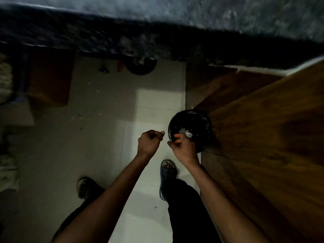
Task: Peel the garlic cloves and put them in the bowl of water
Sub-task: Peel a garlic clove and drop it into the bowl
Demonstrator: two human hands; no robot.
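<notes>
Two hands are raised side by side over the pale tiled floor [98,130], both forearms bare and reaching forward; one black bowl [190,130] sits beyond them against the edge of the wooden surface [263,128], with whitish scraps lying inside it; whether it holds water I cannot tell. The left hand [149,142] is curled into a loose fist, thumb and forefinger pressed together at the tip; what they pinch, if anything, is too small and dim to make out. The right hand [183,146] overlaps the bowl's near rim, fingers curled tight around something small, perhaps a garlic clove [177,136]; only an orange-lit tip shows. Two sandalled feet stand below; one dark round object [141,66] lies far off on the floor.
</notes>
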